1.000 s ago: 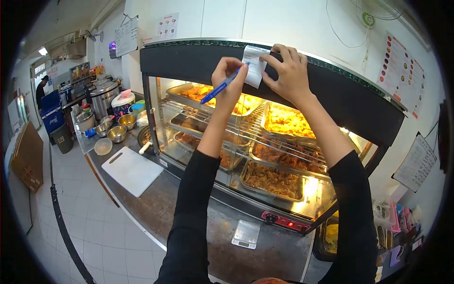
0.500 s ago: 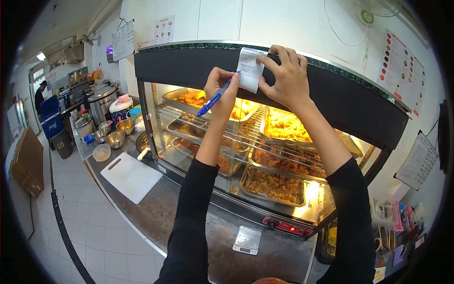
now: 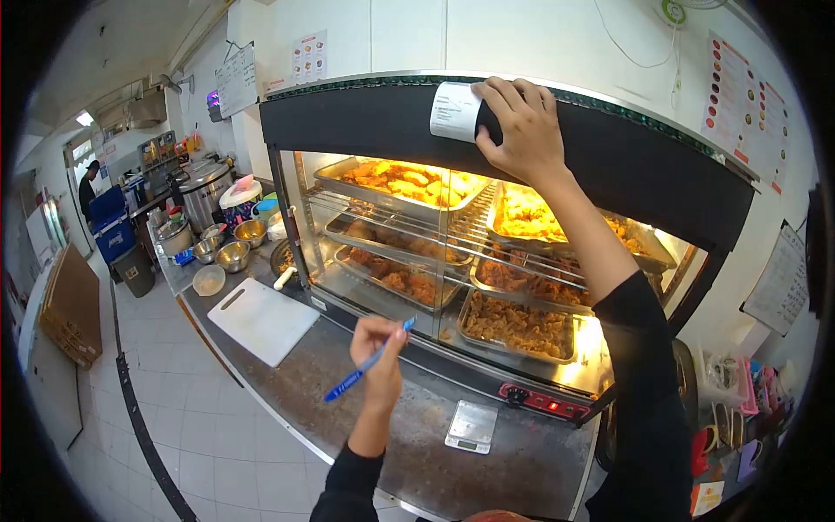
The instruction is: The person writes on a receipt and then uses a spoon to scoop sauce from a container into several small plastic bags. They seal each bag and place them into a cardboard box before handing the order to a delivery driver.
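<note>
My left hand [image 3: 379,358] is closed in a pinch around a blue pen [image 3: 355,378], low in front of the glass cabinet and above the counter. Up at the cabinet's black top panel, my right hand [image 3: 525,129] grips the right edge of a white printed receipt [image 3: 454,111] between thumb and fingers. The receipt curls slightly in front of the panel. Behind the glass of the lit food warmer [image 3: 296,217], metal trays of fried food sit on wire racks and on the floor of the cabinet.
A white cutting board [image 3: 277,335] and a small digital scale [image 3: 474,424] lie on the counter. Metal bowls [image 3: 233,256] and a large pot [image 3: 202,190] stand at the back left. Another person [image 3: 87,187] is far off at the left. Stacked containers [image 3: 720,370] sit at right.
My left hand has dropped away from the receipt to above the counter, still with the pen. My right hand has stayed up with the receipt, whose lower end now curls. The view has shifted slightly.
</note>
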### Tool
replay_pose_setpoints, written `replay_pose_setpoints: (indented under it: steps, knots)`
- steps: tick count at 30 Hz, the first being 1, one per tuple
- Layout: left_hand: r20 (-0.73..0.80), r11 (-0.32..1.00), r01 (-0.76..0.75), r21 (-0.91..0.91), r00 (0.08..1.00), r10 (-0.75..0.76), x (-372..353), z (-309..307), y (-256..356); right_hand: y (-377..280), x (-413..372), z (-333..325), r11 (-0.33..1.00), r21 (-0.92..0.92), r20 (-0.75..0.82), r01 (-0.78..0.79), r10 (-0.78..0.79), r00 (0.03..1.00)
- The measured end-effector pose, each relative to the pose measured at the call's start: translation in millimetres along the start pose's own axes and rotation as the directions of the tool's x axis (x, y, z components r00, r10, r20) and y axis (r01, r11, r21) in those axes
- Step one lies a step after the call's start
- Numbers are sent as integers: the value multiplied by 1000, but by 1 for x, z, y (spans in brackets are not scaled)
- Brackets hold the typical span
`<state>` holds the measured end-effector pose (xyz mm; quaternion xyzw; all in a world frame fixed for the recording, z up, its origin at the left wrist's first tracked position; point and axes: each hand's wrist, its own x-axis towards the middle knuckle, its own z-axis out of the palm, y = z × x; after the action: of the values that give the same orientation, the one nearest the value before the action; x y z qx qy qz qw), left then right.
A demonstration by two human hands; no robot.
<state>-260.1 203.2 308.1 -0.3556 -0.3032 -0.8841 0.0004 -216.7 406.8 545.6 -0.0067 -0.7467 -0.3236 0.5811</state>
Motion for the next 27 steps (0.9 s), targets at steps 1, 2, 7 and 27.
replay_pose_setpoints:
  steps: [1, 2, 7, 27]
  knots:
    - [-33, 997, 76, -16, 997, -76, -20, -2, 3, 0, 0, 0, 1000, 11, -10, 5, -5, 1000]
    - [-66, 983, 180, -31, 981, -182, -40, -1, 6, 1, 0, 1, 1000, 21, -20, 10, -10, 1000]
    - [-83, 884, 467, 9, 882, -465, -149, 8, 1, -5, -17, -14, 968, 251, -100, -22, 49, 994]
    - [753, 783, 128, 609, 218, -621, -434, 187, 8, -95, -435, -551, 123, 52, 676, -991, 726, 125]
